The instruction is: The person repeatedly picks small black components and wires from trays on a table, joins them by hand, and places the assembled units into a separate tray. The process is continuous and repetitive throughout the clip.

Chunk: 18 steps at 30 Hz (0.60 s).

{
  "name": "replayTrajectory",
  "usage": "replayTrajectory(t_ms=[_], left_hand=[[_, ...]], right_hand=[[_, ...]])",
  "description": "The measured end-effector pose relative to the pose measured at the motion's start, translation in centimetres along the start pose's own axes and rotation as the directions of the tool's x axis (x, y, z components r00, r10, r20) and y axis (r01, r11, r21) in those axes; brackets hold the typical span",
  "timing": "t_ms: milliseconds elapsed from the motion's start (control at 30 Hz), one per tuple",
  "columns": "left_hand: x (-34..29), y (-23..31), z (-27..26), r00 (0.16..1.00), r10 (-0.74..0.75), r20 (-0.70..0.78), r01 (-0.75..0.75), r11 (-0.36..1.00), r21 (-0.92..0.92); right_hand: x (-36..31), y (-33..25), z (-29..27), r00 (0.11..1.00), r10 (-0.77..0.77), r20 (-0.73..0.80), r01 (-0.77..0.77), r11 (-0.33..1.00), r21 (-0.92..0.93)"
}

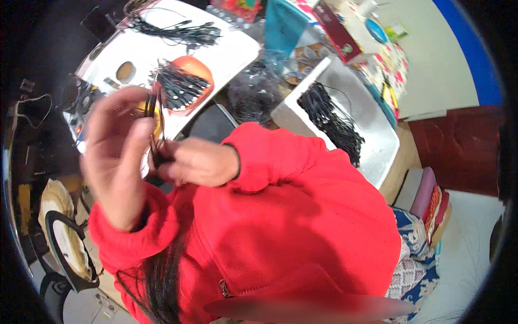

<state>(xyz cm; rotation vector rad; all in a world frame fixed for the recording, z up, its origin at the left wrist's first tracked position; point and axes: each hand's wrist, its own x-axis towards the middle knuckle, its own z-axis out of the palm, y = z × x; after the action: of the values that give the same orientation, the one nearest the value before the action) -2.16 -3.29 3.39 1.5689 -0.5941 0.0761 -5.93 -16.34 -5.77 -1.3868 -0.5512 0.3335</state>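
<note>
In front of my chest, several thin black cables [157, 116] run upright between my hands. My right hand [199, 161] has its fingers closed round their lower part. My left hand [116, 143] is blurred by motion, its fingers curled and its thumb and fingertips at the upper part of the cables. How firmly it pinches them is hard to see. Just beyond the hands, an orange bowl [204, 73] on the white table [237, 51] holds a heap of black cables with pale ends [181, 89].
Another bundle of black cables [183, 33] lies at the table's far side, near a round tan disc [125, 72]. To the right, a white foam box [377, 148] contains more black cables [332, 121]. Clear plastic bags [253, 92] sit between. A chair [67, 251] stands at lower left.
</note>
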Motion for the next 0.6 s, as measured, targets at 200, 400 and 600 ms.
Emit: replayTrajectory(t_ms=[200,400,600], left_hand=[[-2.8,7.5,-3.5,0.633,0.769,0.087,-0.753,0.585,0.301],[-6.0,8.6,-4.0,0.526,0.846,0.086,-0.812,0.47,0.346],[-8.4,8.4,-5.5,0.535,0.843,0.058,-0.789,0.474,0.391]], right_hand=[[-13.6,-10.7,-7.7,0.616,-0.39,-0.685,0.068,0.892,-0.447],[-24.2,-15.0,-12.0,0.525,-0.246,-0.815,-0.523,0.662,-0.537],[-26.8,0.3,-22.6,0.307,0.122,-0.944,-0.934,-0.153,-0.324]])
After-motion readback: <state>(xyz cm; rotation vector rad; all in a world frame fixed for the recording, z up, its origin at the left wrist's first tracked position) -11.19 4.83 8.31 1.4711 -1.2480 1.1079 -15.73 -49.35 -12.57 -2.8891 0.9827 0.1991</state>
